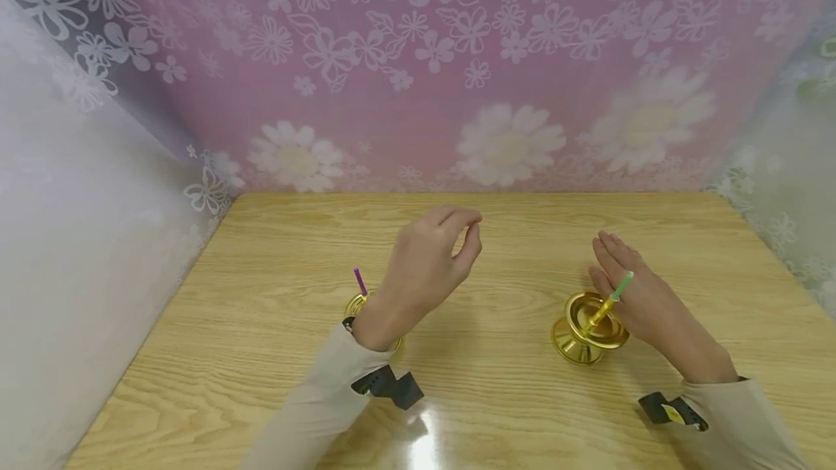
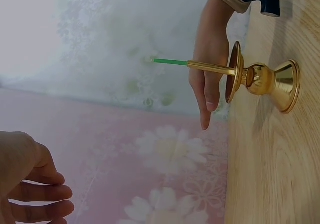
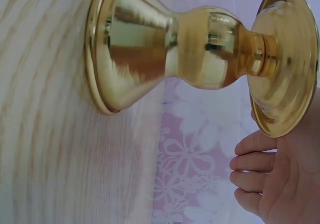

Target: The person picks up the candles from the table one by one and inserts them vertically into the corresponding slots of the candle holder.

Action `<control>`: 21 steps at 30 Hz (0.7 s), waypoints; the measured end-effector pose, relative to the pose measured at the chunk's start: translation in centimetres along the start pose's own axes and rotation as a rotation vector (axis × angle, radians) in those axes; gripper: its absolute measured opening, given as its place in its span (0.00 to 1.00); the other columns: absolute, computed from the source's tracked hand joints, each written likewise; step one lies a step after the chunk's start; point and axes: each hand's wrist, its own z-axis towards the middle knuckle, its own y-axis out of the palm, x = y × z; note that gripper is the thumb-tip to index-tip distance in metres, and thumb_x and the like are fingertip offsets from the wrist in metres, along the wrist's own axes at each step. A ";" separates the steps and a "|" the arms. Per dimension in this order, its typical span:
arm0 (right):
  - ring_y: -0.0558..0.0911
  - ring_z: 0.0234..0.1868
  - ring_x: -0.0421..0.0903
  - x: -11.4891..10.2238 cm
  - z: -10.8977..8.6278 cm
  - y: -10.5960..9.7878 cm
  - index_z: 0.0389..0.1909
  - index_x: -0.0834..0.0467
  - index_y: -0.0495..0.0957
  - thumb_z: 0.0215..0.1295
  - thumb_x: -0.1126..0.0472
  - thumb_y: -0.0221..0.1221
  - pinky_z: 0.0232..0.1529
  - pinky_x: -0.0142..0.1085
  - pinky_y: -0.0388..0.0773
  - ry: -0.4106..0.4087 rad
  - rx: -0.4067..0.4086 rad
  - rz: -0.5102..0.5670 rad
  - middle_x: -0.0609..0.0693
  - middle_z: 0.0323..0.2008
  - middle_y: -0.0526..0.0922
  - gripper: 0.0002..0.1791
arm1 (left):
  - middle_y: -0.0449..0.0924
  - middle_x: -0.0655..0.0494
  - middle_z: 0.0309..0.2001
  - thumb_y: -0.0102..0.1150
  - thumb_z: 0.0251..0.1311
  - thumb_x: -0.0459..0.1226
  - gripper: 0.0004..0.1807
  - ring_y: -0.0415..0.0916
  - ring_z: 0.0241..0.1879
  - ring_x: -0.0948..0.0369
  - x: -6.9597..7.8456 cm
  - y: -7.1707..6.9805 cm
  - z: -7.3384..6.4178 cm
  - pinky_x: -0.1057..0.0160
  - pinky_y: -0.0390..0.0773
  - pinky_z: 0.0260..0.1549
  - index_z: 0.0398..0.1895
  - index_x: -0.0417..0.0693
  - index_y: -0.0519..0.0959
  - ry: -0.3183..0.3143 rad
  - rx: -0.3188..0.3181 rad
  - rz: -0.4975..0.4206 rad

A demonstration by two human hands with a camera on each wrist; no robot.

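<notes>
I see two brass candle holders on the wood table point(image 1: 274, 252), both toward the near edge.

L hand point(image 1: 427, 267) hovers above the table, roughly mid-width, fingers curled w/ thumb and forefinger tips close together; grip narrow, nothing visible in it. L wrist view shows the same fingers point(image 2: 42, 194) loosely bent, empty. Just behind/under the L wrist sits the left holder point(image 1: 355, 304), mostly hidden by the wrist; a purple candle point(image 1: 360, 281) sticks up from it, tilted slightly toward the far-left corner.

R hand point(image 1: 636, 296) is flat, fingers straight and together, edge-on, just beside the right holder point(image 1: 588, 328) on its right-edge side. Grip wide, holding nothing. Can't tell if the palm touches the holder's dish; R wrist view shows fingertips point(image 3: 252, 164) next to the dish rim, poss. touching. The right holder stands upright on its flared base, R of table centre, w/ a thin brass stem and a green candle point(image 1: 623, 284) rising from the dish, overlapping the R hand in head view.

Beige sleeves, black wrist straps point(image 1: 385, 385) on both arms. Pink floral backdrop point(image 1: 457, 56) along the far edge; white floral sheets at L and R edges.
</notes>
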 end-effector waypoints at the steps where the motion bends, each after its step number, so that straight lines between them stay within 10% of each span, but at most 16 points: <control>1: 0.48 0.70 0.73 0.0 0.0 0.0 0.68 0.81 0.48 0.79 0.60 0.40 0.71 0.57 0.39 0.001 0.000 -0.003 0.79 0.68 0.48 0.30 | 0.85 0.51 0.37 0.59 0.61 0.31 0.07 0.83 0.37 0.58 -0.1 -0.2 0.0 0.64 0.81 0.33 0.39 0.42 0.85 -0.005 0.007 0.003; 14: 0.48 0.70 0.73 0.2 -0.1 -0.3 0.68 0.80 0.50 0.78 0.60 0.42 0.69 0.60 0.42 0.008 0.016 -0.002 0.79 0.68 0.49 0.30 | 0.85 0.46 0.38 0.58 0.63 0.31 0.08 0.83 0.36 0.52 -2.7 -3.2 -0.5 0.57 0.81 0.37 0.40 0.37 0.84 -0.051 0.055 0.053; 21: 0.45 0.71 0.71 0.2 -0.2 -0.7 0.68 0.79 0.49 0.78 0.57 0.42 0.69 0.60 0.40 0.033 -0.003 0.014 0.79 0.69 0.48 0.32 | 0.84 0.46 0.46 0.56 0.67 0.38 0.12 0.79 0.49 0.49 -4.4 -4.7 -1.1 0.46 0.73 0.47 0.45 0.40 0.83 -0.184 -0.005 0.109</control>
